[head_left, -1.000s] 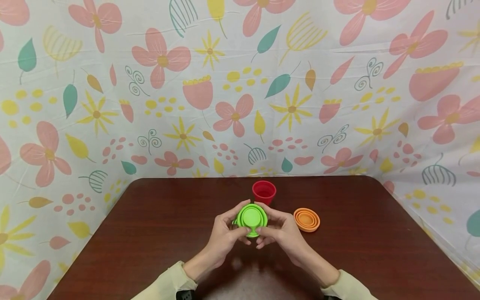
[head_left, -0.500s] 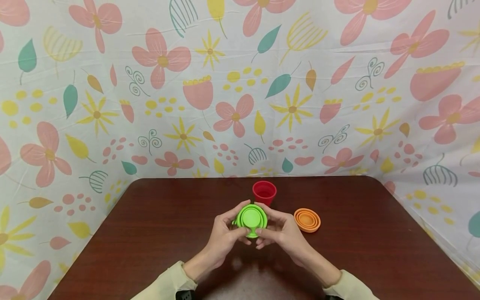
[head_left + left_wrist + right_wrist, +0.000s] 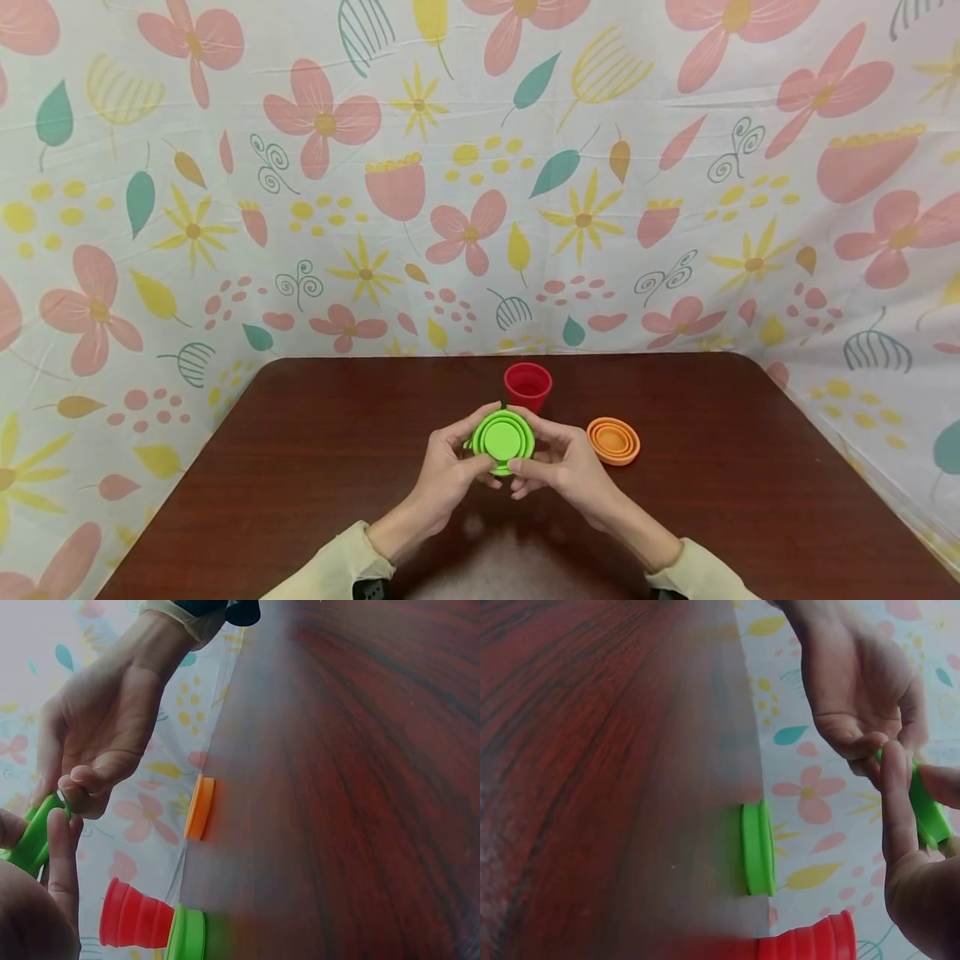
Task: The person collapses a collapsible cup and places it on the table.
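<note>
In the head view, a collapsed green silicone cup (image 3: 504, 440) is held up over the table, its concentric rings facing me. My left hand (image 3: 450, 465) grips its left side, thumb on the lower part of the face. The right hand (image 3: 567, 467) grips the opposite side in the same way, with fingers behind the cup. Both wrist views show the cup edge-on, partly covered by fingers. A second flattened green piece (image 3: 757, 849) rests on the table below the hands, hidden in the head view. Beyond the hands stands an expanded red cup (image 3: 528, 383).
A collapsed orange cup (image 3: 613, 440) lies on the table to the right of the hands. The dark brown wooden table (image 3: 345, 417) has rounded far corners. A floral-patterned cloth (image 3: 480, 167) hangs behind it and along the sides.
Both thumbs have shifted slightly at the lower part of the green cup, and its rings show more evenly. The hands stay in place; the red and orange cups have not moved.
</note>
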{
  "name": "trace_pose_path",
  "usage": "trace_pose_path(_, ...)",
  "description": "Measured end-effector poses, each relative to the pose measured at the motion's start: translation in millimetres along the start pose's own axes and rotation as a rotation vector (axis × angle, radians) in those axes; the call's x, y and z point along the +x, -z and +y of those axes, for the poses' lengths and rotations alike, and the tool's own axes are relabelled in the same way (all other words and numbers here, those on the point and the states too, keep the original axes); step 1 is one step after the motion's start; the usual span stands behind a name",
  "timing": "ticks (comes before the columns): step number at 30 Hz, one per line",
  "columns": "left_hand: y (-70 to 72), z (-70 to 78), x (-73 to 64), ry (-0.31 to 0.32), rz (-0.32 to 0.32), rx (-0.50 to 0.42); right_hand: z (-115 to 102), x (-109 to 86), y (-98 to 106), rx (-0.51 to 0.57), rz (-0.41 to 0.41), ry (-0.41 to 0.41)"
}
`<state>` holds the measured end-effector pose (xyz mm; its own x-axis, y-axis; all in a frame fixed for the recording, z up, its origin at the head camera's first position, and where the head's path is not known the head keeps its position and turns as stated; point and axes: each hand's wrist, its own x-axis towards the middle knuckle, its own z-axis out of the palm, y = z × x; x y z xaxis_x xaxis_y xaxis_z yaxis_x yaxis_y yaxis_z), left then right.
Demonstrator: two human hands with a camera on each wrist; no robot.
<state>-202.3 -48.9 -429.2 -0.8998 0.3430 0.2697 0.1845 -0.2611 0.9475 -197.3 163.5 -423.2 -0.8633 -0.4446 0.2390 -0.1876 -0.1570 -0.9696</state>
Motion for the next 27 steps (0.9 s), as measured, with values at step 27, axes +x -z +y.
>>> trace_pose_path(27,18.1,2.1,1.9,-0.037,-0.227,0.003,-5.4,-1.8,9.0,-0.163,-0.016,0.050)
